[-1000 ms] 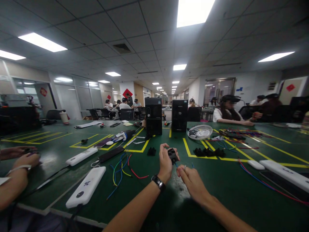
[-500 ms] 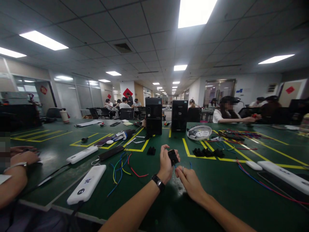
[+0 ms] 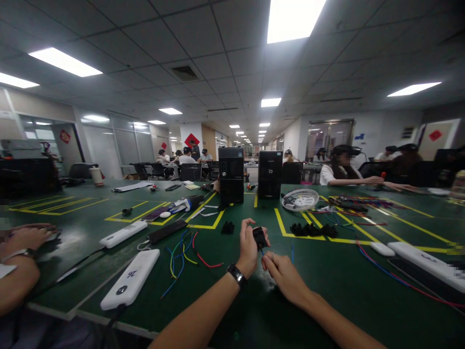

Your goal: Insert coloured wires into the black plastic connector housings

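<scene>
Above the table, my left hand, with a watch on its wrist, is closed around a small black block-shaped part. Just below it, my right hand pinches a blue wire whose end meets the lower side of the part. Whether the wire's tip is inside the part I cannot tell. More of the blue wire shows beyond my right hand. Several small black parts sit in a row past my hands, and another black piece rests to the left of them.
Loose coloured wires and a white power bank lie on the green table at left. Two black computer towers stand ahead. A white round basket and a wire bundle are at right. A co-worker's hands rest at far left.
The black part has turned slightly in my left hand. My right hand has shifted a little to the left and down. The co-workers at left and right have moved their hands.
</scene>
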Demonstrator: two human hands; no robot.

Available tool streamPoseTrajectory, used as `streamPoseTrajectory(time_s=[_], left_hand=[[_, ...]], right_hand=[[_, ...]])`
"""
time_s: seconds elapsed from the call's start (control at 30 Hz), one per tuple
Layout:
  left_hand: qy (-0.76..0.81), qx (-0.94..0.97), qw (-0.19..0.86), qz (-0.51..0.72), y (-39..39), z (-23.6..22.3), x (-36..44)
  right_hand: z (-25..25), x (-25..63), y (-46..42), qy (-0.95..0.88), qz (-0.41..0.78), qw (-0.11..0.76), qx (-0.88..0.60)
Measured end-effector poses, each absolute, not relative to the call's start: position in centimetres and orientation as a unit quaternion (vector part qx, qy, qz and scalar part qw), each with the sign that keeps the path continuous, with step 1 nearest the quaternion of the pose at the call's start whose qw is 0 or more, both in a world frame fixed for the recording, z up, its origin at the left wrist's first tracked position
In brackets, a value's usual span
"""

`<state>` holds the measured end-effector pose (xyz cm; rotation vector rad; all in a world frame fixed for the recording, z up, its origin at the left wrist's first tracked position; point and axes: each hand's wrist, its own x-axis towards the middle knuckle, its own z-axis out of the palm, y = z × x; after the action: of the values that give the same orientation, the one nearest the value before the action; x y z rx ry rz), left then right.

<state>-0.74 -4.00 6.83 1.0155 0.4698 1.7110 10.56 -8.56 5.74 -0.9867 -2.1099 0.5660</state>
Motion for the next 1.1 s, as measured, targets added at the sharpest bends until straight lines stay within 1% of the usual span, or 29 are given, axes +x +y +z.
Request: streamPoseTrajectory(time_s=[0.27, 0.47, 0.67, 0.77, 0.93, 1.1], left_hand=[[0.202, 0.420, 0.511, 0.722, -4.11, 7.09, -0.83], [0.224, 0.426, 0.503, 0.718, -4.06, 6.71, -0.77], [0.210, 0.435, 0.490, 0.726, -4.23, 7.06, -0.84], [0.203, 0.427, 0.497, 0.727, -4.29, 7.30, -0.55], [0.166, 0.378, 0.541, 0.733, -4.45, 7.54, -0.10], [0.149, 0.409, 0.545, 0.717, -4.59, 7.64, -0.18]], right_hand=[[6.23, 10.84, -8.88, -0.812, 0.211, 0.387, -0.382], [5.92, 10.35, -8.39, -0.820, 0.231, 0.357, -0.383], [6.51, 10.85, -8.97, -0.797, 0.226, 0.392, -0.401], [6.16, 10.76, -8.91, -0.791, 0.228, 0.404, -0.400], [5.70, 10.00, -8.66, -0.799, 0.234, 0.402, -0.381], [6.03, 10.38, -9.10, -0.786, 0.225, 0.420, -0.394]])
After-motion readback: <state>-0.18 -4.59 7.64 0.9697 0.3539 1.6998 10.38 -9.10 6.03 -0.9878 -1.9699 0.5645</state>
